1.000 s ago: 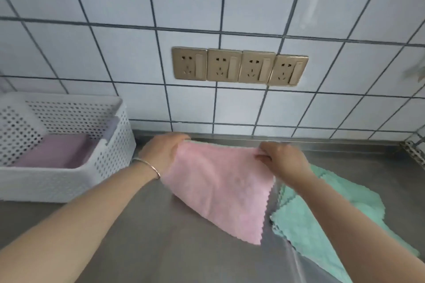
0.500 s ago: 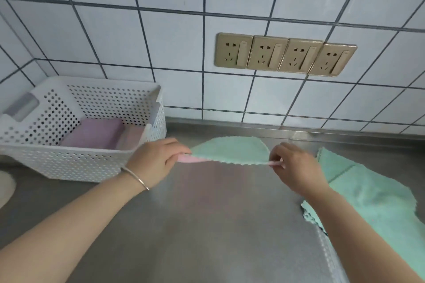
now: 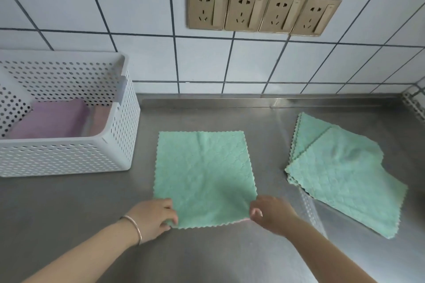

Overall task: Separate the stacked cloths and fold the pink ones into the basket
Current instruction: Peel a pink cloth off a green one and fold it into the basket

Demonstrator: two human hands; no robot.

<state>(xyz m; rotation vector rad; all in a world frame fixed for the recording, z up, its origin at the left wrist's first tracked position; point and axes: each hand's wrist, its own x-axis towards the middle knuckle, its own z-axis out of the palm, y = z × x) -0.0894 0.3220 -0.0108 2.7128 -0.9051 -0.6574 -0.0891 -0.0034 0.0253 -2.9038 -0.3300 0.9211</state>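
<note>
We are looking down at a steel table (image 3: 80,209) set against a wall of pale tiles. A green cloth (image 3: 204,177) is lying flat and square in the middle of the table, its zigzag edges showing all round. A thin sliver of a pink cloth (image 3: 239,221) is peeking out under its near edge, towards the right corner, so the green one is lying on top of the pink one.

Our left hand (image 3: 154,217) is resting at the near left corner of the green cloth, its fingers (image 3: 171,218) curled closed and pinching that corner. A thin bracelet (image 3: 134,228) is sitting on the left wrist. Our right hand (image 3: 272,212) is at the near right corner, its fingers (image 3: 256,212) bent and closing on the edge there; we cannot tell whether they are gripping the green layer, the pink one, or both.

To the left, a white perforated basket (image 3: 69,156) is standing on the table, well apart from the cloth we are holding. Folded pinkish-purple cloths (image 3: 49,119) are lying inside it on the bottom.

To the right, a loose pile of green cloths (image 3: 345,172) is lying on the table, fanned and turned at an angle, apart from the middle cloth.

On the wall above, a row of four gold sockets (image 3: 263,9) is mounted side by side
</note>
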